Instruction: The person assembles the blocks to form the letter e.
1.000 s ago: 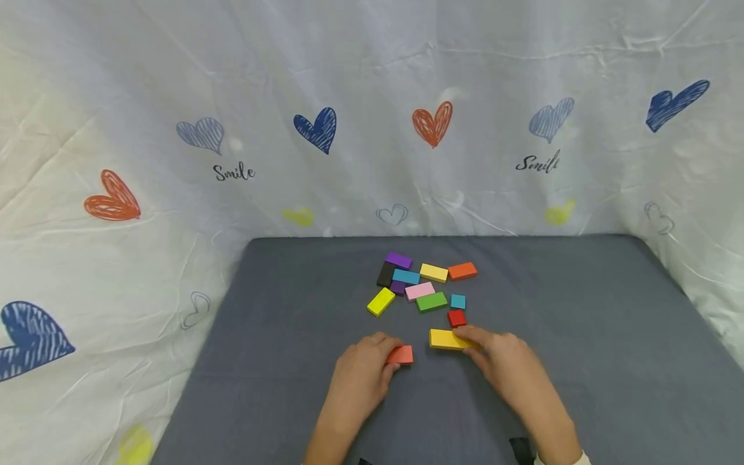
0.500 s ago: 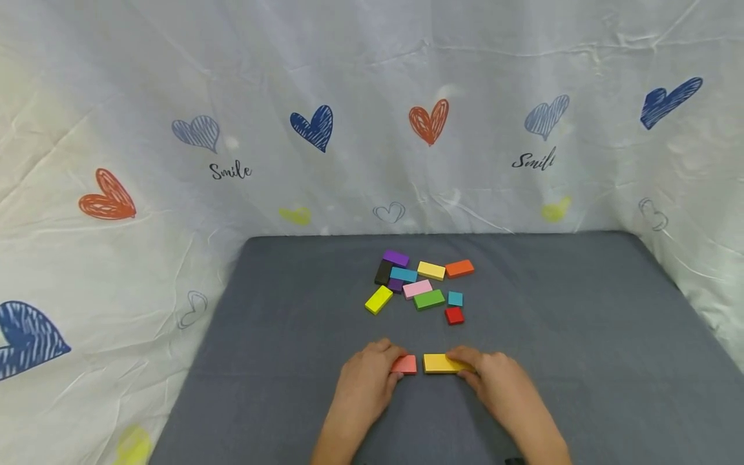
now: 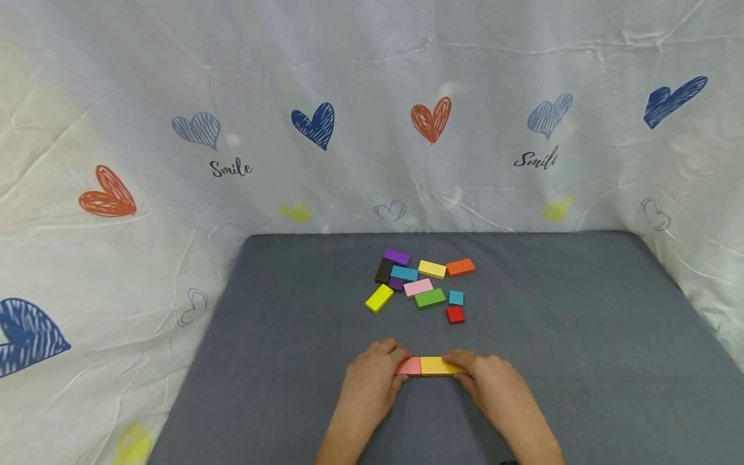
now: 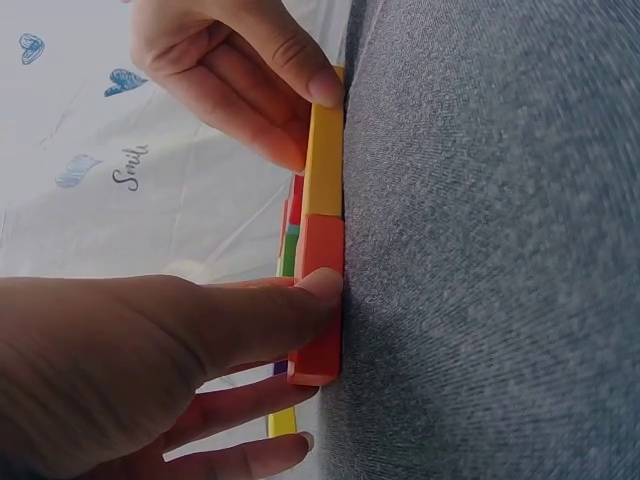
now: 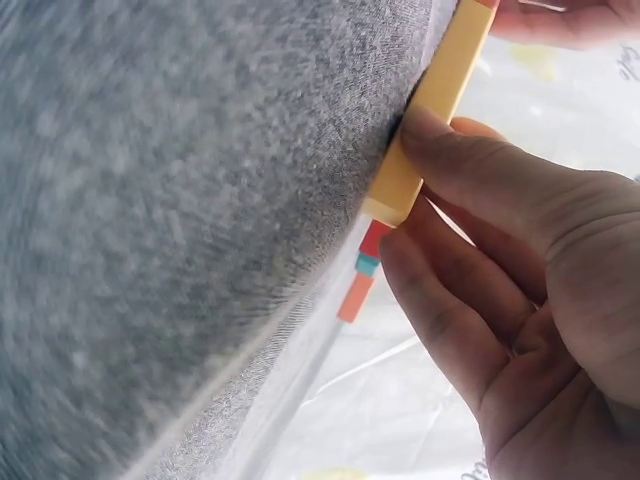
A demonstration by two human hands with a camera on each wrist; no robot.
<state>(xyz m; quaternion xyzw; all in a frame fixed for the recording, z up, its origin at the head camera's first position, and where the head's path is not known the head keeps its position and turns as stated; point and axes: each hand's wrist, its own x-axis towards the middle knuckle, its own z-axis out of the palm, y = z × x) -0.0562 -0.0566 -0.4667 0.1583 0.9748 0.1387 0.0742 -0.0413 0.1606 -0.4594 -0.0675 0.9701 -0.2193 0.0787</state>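
My left hand (image 3: 372, 381) pinches a coral-red block (image 3: 410, 366) between thumb and fingers, covering its left part in the head view. On the other side, my right hand (image 3: 494, 391) pinches the right part of a longer-looking yellow block (image 3: 433, 366). The two blocks lie end to end on the grey cloth, their short faces touching. In the left wrist view the coral-red block (image 4: 322, 245) meets the yellow block (image 4: 324, 160) in one straight row. Seen from the right wrist, the thumb presses the near side of the yellow block (image 5: 445, 85).
Beyond the hands lies a loose group of coloured blocks, among them a green block (image 3: 430, 298), a bright yellow block (image 3: 380, 298) and an orange block (image 3: 460, 267). A small red block (image 3: 455, 314) and a small teal block (image 3: 456, 298) are nearest. A white printed curtain (image 3: 360, 181) hangs behind the table.
My right hand has brought the yellow block toward me and left, closing the gap to the coral-red block. The left hand has shifted slightly nearer and to the right with its block.
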